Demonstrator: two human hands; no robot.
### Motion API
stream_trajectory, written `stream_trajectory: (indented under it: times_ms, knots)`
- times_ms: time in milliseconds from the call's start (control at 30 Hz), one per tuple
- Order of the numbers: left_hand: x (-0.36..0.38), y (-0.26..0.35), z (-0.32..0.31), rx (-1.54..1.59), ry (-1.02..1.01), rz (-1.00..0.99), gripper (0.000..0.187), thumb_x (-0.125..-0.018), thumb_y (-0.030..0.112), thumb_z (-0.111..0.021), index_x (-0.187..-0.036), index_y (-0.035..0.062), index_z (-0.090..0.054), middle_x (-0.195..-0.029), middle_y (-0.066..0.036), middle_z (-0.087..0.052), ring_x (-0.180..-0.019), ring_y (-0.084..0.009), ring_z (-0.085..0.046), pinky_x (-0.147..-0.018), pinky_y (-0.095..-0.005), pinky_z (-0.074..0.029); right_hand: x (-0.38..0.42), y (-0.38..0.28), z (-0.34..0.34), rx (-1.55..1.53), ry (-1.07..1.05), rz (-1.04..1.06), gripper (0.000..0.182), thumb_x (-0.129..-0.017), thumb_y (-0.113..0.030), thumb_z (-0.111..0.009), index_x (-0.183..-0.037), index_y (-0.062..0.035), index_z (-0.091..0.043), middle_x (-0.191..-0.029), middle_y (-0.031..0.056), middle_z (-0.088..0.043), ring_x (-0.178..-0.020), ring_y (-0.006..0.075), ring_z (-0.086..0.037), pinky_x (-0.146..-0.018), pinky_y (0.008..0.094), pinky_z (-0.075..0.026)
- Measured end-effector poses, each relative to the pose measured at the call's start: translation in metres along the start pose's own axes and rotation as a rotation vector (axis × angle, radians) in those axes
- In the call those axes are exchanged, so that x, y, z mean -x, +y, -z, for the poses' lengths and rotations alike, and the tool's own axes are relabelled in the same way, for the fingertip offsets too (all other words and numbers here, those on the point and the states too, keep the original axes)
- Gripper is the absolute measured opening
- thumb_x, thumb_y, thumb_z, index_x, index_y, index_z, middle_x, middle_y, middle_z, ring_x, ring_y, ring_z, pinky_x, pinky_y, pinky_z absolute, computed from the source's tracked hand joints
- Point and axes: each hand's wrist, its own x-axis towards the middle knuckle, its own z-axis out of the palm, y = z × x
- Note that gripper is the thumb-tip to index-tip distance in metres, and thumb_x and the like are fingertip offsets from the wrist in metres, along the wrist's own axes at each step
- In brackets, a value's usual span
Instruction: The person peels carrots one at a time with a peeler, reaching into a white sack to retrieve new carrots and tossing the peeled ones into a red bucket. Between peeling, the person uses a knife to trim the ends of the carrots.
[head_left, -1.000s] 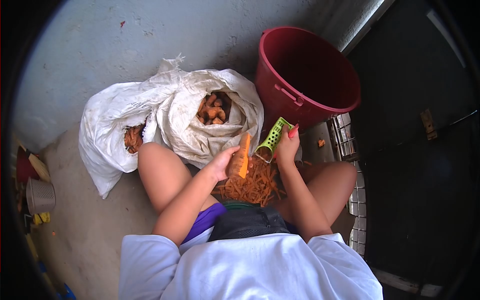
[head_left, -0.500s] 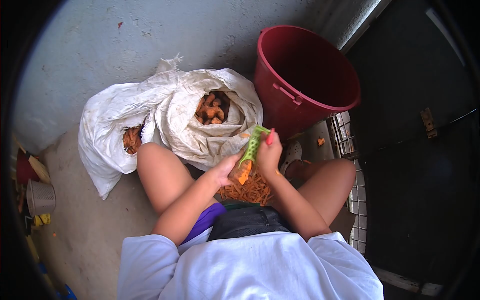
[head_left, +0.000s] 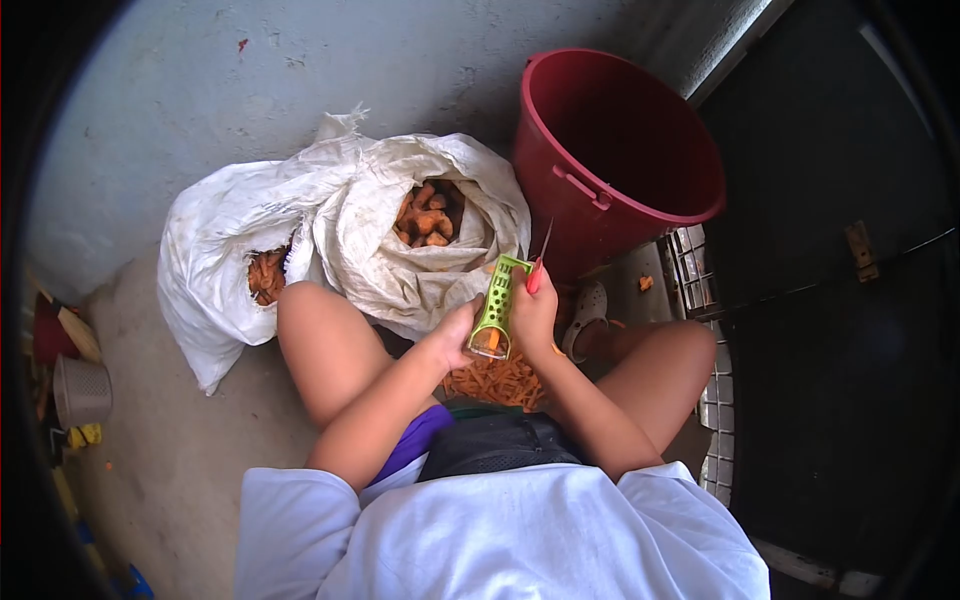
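My right hand (head_left: 533, 315) is closed around a red-handled knife (head_left: 536, 277), its thin blade pointing up and away from me. It also grips the edge of a green plastic peeler (head_left: 497, 297) with holes along its body. My left hand (head_left: 456, 332) is closed at the peeler's lower left side, around an orange-fleshed root that the peeler mostly covers. A bit of orange (head_left: 493, 340) shows at the peeler's lower end. Below both hands, between my legs, lies a heap of orange peelings (head_left: 495, 383).
A white woven sack (head_left: 345, 225) ahead holds brown-orange roots (head_left: 430, 215); the white sack (head_left: 205, 235) to its left shows orange pieces (head_left: 266, 277). A large red bin (head_left: 565, 205) stands ahead right. A dark door (head_left: 830, 400) is on the right, a perforated basket (head_left: 82, 392) at far left.
The green peeler has turned its holed face more toward me and now hides most of the root. The knife's blade has come into view, pointing up.
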Motion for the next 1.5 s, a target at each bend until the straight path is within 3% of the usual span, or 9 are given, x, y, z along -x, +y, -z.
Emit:
stream_trajectory:
  times_ms: [267, 433, 533, 800, 1000, 1133, 1333, 1400, 1500]
  knots:
    - [0.014, -0.004, 0.000, -0.295, -0.086, 0.129, 0.038, -0.088, 0.039, -0.032, -0.102, 0.0060, -0.045, -0.077, -0.009, -0.053, -0.064, -0.0174, -0.054, -0.050, -0.0297, -0.046, -0.076, 0.040, 0.075, 0.417, 0.540, -0.028, 0.011, -0.082, -0.011, -0.049, -0.077, -0.0003, -0.049, -0.061, 0.0085, -0.051, -0.054, 0.0141, -0.043, -0.052, 0.0296, -0.038]
    - [0.008, 0.003, -0.005, -0.097, -0.083, 0.082, 0.037, -0.087, 0.037, -0.035, -0.099, 0.0045, -0.049, -0.078, -0.009, -0.054, -0.064, -0.0195, -0.054, -0.057, -0.0304, -0.048, -0.031, -0.020, 0.023, -0.040, 0.215, 0.063, 0.012, -0.083, -0.008, -0.047, -0.073, -0.0012, -0.046, -0.060, 0.0010, -0.044, -0.056, 0.0076, -0.038, -0.051, 0.0240, -0.035]
    - [0.009, 0.002, -0.013, -0.028, 0.055, 0.010, 0.035, -0.089, 0.034, -0.032, -0.099, 0.0048, -0.049, -0.079, -0.009, -0.054, -0.064, -0.0199, -0.055, -0.058, -0.0316, -0.048, 0.000, -0.008, 0.001, 0.005, 0.031, 0.011, 0.011, -0.081, -0.009, -0.050, -0.080, 0.0015, -0.049, -0.064, 0.0110, -0.051, -0.058, 0.0142, -0.045, -0.056, 0.0270, -0.038]
    - [0.018, 0.001, -0.007, -0.431, -0.044, 0.079, 0.039, -0.090, 0.033, -0.029, -0.105, 0.0016, -0.047, -0.079, -0.011, -0.054, -0.065, -0.0177, -0.055, -0.059, -0.0287, -0.047, -0.073, 0.027, 0.077, 0.542, 0.625, 0.149, 0.009, -0.082, -0.009, -0.048, -0.082, -0.0003, -0.050, -0.068, 0.0114, -0.056, -0.057, 0.0200, -0.048, -0.057, 0.0299, -0.040]
    - [0.001, 0.001, 0.005, -0.156, 0.003, 0.025, 0.040, -0.090, 0.034, -0.030, -0.103, 0.0016, -0.048, -0.082, -0.011, -0.056, -0.068, -0.0189, -0.057, -0.060, -0.0318, -0.048, -0.031, -0.010, 0.029, -0.046, 0.181, -0.010, 0.011, -0.083, -0.010, -0.048, -0.076, -0.0026, -0.048, -0.061, -0.0019, -0.043, -0.054, 0.0068, -0.037, -0.049, 0.0237, -0.034]
    - [-0.006, -0.001, 0.006, -0.097, 0.028, -0.062, 0.032, -0.089, 0.029, -0.031, -0.100, 0.0042, -0.049, -0.083, -0.006, -0.057, -0.070, -0.0172, -0.057, -0.062, -0.0332, -0.049, -0.002, 0.003, -0.002, -0.042, 0.008, 0.018, 0.009, -0.081, -0.008, -0.048, -0.079, 0.0012, -0.049, -0.061, 0.0098, -0.051, -0.056, 0.0136, -0.046, -0.053, 0.0285, -0.039]
    - [0.013, -0.005, 0.000, -0.339, -0.079, 0.081, 0.034, -0.090, 0.029, -0.030, -0.102, 0.0014, -0.046, -0.078, -0.009, -0.056, -0.065, -0.0167, -0.057, -0.055, -0.0276, -0.048, -0.046, 0.030, 0.039, 0.424, 0.323, 0.145, 0.010, -0.079, -0.009, -0.048, -0.080, 0.0001, -0.051, -0.067, 0.0175, -0.055, -0.062, 0.0308, -0.054, -0.059, 0.0364, -0.042]
    - [0.022, -0.002, -0.007, -0.417, -0.063, 0.081, 0.037, -0.089, 0.033, -0.033, -0.102, 0.0007, -0.045, -0.077, -0.011, -0.056, -0.064, -0.0171, -0.056, -0.055, -0.0268, -0.047, -0.070, 0.028, 0.069, 0.630, 0.571, 0.053, 0.008, -0.078, -0.008, -0.048, -0.081, -0.0020, -0.052, -0.070, 0.0166, -0.057, -0.063, 0.0275, -0.056, -0.058, 0.0364, -0.043]
    - [0.022, 0.004, -0.007, -0.344, -0.117, 0.029, 0.037, -0.087, 0.035, -0.040, -0.100, 0.0016, -0.047, -0.079, -0.011, -0.056, -0.063, -0.0170, -0.056, -0.058, -0.0279, -0.048, -0.075, 0.029, 0.078, 0.284, 0.516, -0.006, 0.011, -0.081, -0.010, -0.049, -0.078, -0.0001, -0.050, -0.064, 0.0078, -0.053, -0.057, 0.0169, -0.049, -0.054, 0.0309, -0.040]
